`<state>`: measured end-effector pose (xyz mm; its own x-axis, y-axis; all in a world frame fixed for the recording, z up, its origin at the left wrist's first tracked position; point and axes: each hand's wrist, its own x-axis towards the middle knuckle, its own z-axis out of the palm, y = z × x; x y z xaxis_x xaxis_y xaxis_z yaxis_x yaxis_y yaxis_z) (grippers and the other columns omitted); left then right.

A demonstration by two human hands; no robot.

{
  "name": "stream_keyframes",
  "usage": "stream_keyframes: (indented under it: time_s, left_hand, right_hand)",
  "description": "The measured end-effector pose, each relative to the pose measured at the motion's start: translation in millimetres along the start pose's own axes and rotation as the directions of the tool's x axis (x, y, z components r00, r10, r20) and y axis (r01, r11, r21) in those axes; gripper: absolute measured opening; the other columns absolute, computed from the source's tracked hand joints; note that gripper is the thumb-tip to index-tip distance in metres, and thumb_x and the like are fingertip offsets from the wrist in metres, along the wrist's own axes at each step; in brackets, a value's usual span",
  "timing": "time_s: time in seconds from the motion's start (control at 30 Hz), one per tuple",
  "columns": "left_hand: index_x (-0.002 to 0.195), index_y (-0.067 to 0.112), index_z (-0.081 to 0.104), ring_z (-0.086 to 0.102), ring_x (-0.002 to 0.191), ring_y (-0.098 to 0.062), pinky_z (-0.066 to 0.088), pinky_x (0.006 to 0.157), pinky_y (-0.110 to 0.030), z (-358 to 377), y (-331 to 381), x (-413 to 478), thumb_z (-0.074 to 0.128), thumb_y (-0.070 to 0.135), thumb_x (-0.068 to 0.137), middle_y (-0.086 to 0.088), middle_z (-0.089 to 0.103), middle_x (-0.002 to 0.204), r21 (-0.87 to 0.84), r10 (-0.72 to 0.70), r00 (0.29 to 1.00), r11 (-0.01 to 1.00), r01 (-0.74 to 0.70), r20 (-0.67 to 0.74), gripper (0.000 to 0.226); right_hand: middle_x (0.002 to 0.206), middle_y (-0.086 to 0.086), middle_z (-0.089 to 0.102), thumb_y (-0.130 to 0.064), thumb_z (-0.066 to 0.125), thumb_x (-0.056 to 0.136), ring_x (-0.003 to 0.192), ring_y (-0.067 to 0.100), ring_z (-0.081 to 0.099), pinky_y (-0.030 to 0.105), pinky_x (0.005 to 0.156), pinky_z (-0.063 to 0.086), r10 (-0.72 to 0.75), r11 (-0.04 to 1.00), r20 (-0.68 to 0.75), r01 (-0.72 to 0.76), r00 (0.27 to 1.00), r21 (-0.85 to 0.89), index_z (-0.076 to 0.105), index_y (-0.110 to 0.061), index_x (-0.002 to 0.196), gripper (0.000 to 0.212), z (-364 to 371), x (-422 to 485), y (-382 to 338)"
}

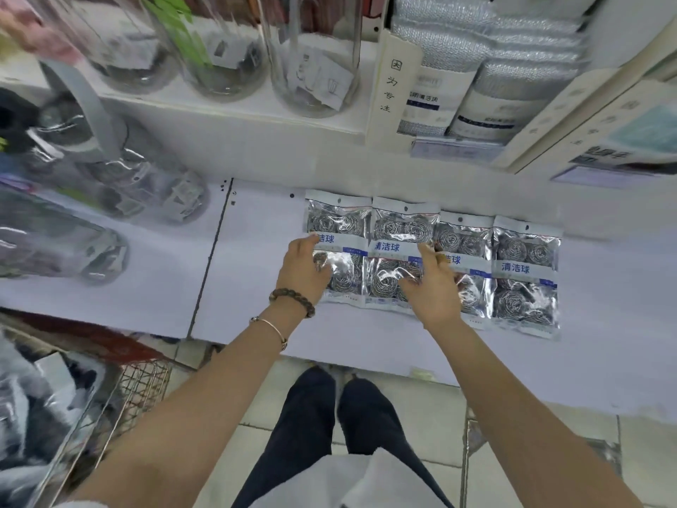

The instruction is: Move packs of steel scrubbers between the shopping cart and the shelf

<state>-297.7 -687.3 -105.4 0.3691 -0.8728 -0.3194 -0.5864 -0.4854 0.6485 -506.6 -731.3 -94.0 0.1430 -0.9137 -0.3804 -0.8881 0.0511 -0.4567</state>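
four packs (525, 273) on the shelf (256, 287)
our left hand (304, 267) and right hand (434, 287) lie flat on them; cart (143, 390) contents unclear

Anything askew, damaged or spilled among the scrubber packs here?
Nothing damaged or spilled. Four scrubber packs lie flat in a row on the shelf, edges slightly overlapping, the row slanting a little. The left hand rests on the leftmost pack, the right hand on the middle two.
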Motion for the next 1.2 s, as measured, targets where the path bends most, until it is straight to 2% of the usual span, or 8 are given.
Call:
stream_keyframes:
  time_s: [0.23, 0.4, 0.5, 0.67, 0.83, 0.97, 1.1, 1.2]
  left_hand:
    - [0.131, 0.012, 0.044, 0.047, 0.115, -0.023, 0.039, 0.096, -0.029, -19, 9, -68, 0.062, 0.016, 0.085, -0.010, 0.042, 0.131, -0.104, -0.018, 0.986, 0.995, 0.001, -0.163, 0.050]
    - [0.133, 0.011, 0.042, 0.047, 0.118, -0.021, 0.036, 0.097, -0.024, -39, -12, -126, 0.060, 0.014, 0.086, -0.010, 0.042, 0.132, -0.184, -0.151, 0.947, 0.978, 0.101, -0.282, 0.050]
    - [0.134, 0.012, 0.040, 0.045, 0.119, -0.019, 0.039, 0.095, -0.026, -57, -30, -162, 0.059, 0.016, 0.087, -0.008, 0.040, 0.133, -0.236, -0.253, 0.903, 0.955, 0.177, -0.346, 0.051]
    - [0.133, 0.015, 0.041, 0.046, 0.119, -0.017, 0.036, 0.090, -0.022, -87, -64, -218, 0.059, 0.021, 0.087, -0.005, 0.042, 0.134, -0.278, -0.387, 0.791, 0.918, 0.283, -0.473, 0.049]
    - [0.130, 0.015, 0.045, 0.047, 0.118, -0.018, 0.037, 0.099, -0.027, -116, -106, -278, 0.060, 0.018, 0.085, -0.005, 0.046, 0.130, -0.404, -0.509, 0.649, 0.857, 0.320, -0.566, 0.048]
    - [0.128, 0.014, 0.046, 0.048, 0.117, -0.018, 0.040, 0.102, -0.035, -141, -149, -332, 0.061, 0.018, 0.084, -0.004, 0.050, 0.126, -0.490, -0.585, 0.543, 0.808, 0.327, -0.602, 0.047]
    - [0.128, 0.013, 0.046, 0.049, 0.116, -0.016, 0.036, 0.096, -0.022, -167, -202, -387, 0.062, 0.017, 0.085, -0.003, 0.050, 0.125, -0.539, -0.638, 0.461, 0.769, 0.342, -0.617, 0.046]
    - [0.126, 0.015, 0.047, 0.049, 0.115, -0.015, 0.035, 0.092, -0.018, -185, -242, -425, 0.061, 0.016, 0.086, -0.003, 0.050, 0.125, -0.565, -0.671, 0.413, 0.742, 0.362, -0.616, 0.043]
  right_hand:
    - [0.141, 0.013, 0.037, -0.023, 0.062, 0.089, 0.114, 0.029, 0.051, 0.038, 0.093, 0.042, -0.235, 0.970, 0.090, 0.229, 0.968, 0.076, 0.033, -0.016, 0.145, 0.064, -18, -30, -22]
    - [0.138, 0.015, 0.041, -0.018, 0.062, 0.088, 0.121, 0.031, 0.047, 0.036, 0.091, 0.041, -0.407, 0.913, 0.165, 0.392, 0.898, 0.115, 0.040, -0.014, 0.140, 0.057, -2, -47, -56]
    - [0.139, 0.013, 0.043, -0.017, 0.063, 0.087, 0.128, 0.029, 0.041, 0.036, 0.098, 0.036, -0.516, 0.856, 0.219, 0.488, 0.828, 0.171, 0.040, -0.012, 0.140, 0.058, 14, -66, -88]
    - [0.138, 0.009, 0.040, -0.021, 0.060, 0.089, 0.125, 0.023, 0.043, 0.031, 0.095, 0.036, -0.661, 0.746, 0.320, 0.643, 0.679, 0.177, 0.036, -0.016, 0.142, 0.058, 46, -108, -139]
    - [0.139, 0.006, 0.040, -0.023, 0.059, 0.090, 0.127, 0.020, 0.041, 0.028, 0.096, 0.035, -0.751, 0.634, 0.389, 0.748, 0.533, 0.198, 0.035, -0.017, 0.143, 0.058, 82, -159, -192]
    - [0.131, 0.006, 0.046, -0.020, 0.061, 0.087, 0.119, 0.020, 0.047, 0.026, 0.089, 0.037, -0.801, 0.550, 0.418, 0.803, 0.429, 0.230, 0.042, -0.019, 0.138, 0.055, 120, -214, -237]
    - [0.138, 0.005, 0.044, -0.023, 0.063, 0.086, 0.126, 0.021, 0.045, 0.033, 0.103, 0.037, -0.825, 0.490, 0.428, 0.844, 0.369, 0.217, 0.041, -0.021, 0.139, 0.057, 173, -272, -280]
    - [0.141, 0.007, 0.043, -0.023, 0.063, 0.088, 0.130, 0.019, 0.041, 0.032, 0.105, 0.034, -0.823, 0.455, 0.474, 0.862, 0.313, 0.223, 0.040, -0.016, 0.141, 0.057, 212, -315, -305]
